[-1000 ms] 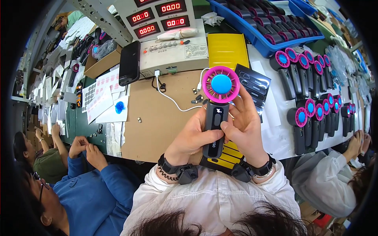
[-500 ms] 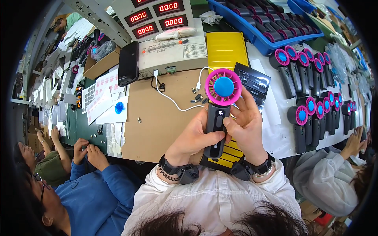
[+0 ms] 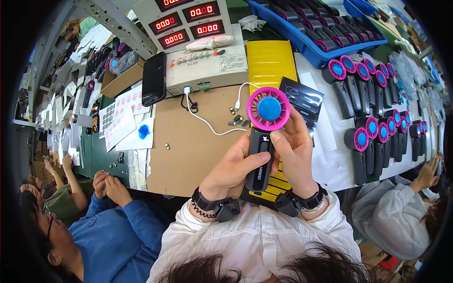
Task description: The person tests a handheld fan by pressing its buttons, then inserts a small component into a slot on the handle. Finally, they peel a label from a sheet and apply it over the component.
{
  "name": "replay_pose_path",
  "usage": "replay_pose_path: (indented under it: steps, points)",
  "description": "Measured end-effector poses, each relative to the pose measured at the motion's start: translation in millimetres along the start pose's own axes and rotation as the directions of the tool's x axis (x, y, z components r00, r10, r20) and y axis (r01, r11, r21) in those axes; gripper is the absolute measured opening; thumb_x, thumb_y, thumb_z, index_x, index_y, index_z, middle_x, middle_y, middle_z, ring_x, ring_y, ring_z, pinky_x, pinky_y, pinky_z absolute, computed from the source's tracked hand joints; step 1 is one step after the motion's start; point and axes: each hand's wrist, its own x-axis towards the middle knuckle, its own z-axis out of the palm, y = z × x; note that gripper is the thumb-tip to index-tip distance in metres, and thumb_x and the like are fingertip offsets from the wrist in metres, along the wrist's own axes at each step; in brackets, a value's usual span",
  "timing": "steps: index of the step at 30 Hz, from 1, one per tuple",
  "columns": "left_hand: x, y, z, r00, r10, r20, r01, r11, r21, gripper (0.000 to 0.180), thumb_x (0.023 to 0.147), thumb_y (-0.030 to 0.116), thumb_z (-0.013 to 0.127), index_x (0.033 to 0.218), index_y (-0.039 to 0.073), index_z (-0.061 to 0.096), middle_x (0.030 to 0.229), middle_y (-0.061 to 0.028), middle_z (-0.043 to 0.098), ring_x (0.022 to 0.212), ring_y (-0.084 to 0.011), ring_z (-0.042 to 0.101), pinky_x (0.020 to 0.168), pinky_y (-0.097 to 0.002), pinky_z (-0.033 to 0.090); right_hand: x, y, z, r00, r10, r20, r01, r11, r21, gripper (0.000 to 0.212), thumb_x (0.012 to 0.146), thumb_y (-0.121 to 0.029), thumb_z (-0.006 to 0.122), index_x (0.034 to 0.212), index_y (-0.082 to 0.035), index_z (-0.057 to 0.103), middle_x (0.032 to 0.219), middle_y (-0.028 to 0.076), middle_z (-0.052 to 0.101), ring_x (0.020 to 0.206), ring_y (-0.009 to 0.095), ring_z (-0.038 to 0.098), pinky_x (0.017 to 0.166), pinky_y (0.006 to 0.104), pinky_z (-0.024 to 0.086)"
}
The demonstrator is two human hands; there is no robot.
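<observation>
A black handheld fan (image 3: 257,174) with a pink grille and a blue round centre is held upright between both hands, over the near side of the table. My left hand (image 3: 236,165) wraps the lower handle, its thumb lying across the front. My right hand (image 3: 293,146) grips the upper handle from the other side, thumb pressed on the front just below the fan head. Under the hands, part of a yellow tray (image 3: 276,183) shows. Beside the fan head lies a black sheet of label strips (image 3: 304,106).
A test meter (image 3: 203,66) with red displays stands behind, a black phone (image 3: 154,78) against it. White cables (image 3: 207,125) and small black parts (image 3: 237,120) lie on brown board. Finished-looking fans (image 3: 361,137) stand at right below a blue crate (image 3: 325,54). Co-workers sit on both sides.
My right thumb has moved up the handle, nearer the fan head. My left thumb has shifted slightly up. The fan has dropped a little toward me.
</observation>
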Motion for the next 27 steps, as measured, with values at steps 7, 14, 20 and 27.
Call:
replay_pose_path:
  steps: [7,14,20,27]
  points:
    - [2.2,-5.1,-4.5,0.996,0.058,0.070,-0.058,0.998,0.000,0.037,0.087,0.012,0.053,0.119,0.003,0.037,0.092,-0.0077,0.055,0.080,-0.0156,0.057,0.071,-0.0279,0.048,-4.1,-0.4,-4.9,0.997,0.002,0.082,-0.005,1.000,0.029,0.052,0.091,-0.007,0.046,0.138,-0.006,0.025,0.131,0.010,0.042,0.068,0.002,0.055,0.042,0.0137,0.042]
    - [2.2,-6.6,-3.3,0.998,0.056,0.025,-0.056,0.998,-0.024,0.036,0.086,0.014,0.055,0.117,0.003,0.040,0.092,-0.0075,0.055,0.079,-0.0155,0.057,0.071,-0.0278,0.047,-4.8,-1.1,-6.5,0.995,0.011,0.095,-0.014,0.999,0.029,0.051,0.092,-0.009,0.041,0.140,-0.006,0.022,0.134,0.010,0.039,0.062,0.002,0.052,0.043,0.0137,0.041]
    - [3.0,-4.3,-6.0,0.997,0.070,0.043,-0.070,0.997,-0.012,0.039,0.084,0.013,0.056,0.117,0.003,0.039,0.091,-0.0073,0.055,0.080,-0.0154,0.057,0.071,-0.0274,0.047,-2.6,-0.8,-6.1,0.990,0.025,0.137,-0.033,0.998,0.051,0.058,0.089,-0.004,0.042,0.141,-0.007,0.017,0.136,0.011,0.036,0.083,0.007,0.053,0.045,0.0140,0.042]
    - [-8.0,1.0,-15.0,0.998,0.052,0.035,-0.057,0.986,0.154,0.047,0.081,0.003,0.056,0.123,0.002,0.036,0.096,-0.0073,0.055,0.088,-0.0135,0.056,0.079,-0.0287,0.046,-1.6,4.8,-7.3,0.973,0.112,0.203,-0.134,0.986,0.095,0.064,0.086,-0.006,0.046,0.141,-0.007,0.016,0.134,0.012,0.037,0.095,0.013,0.053,0.057,0.0185,0.046]
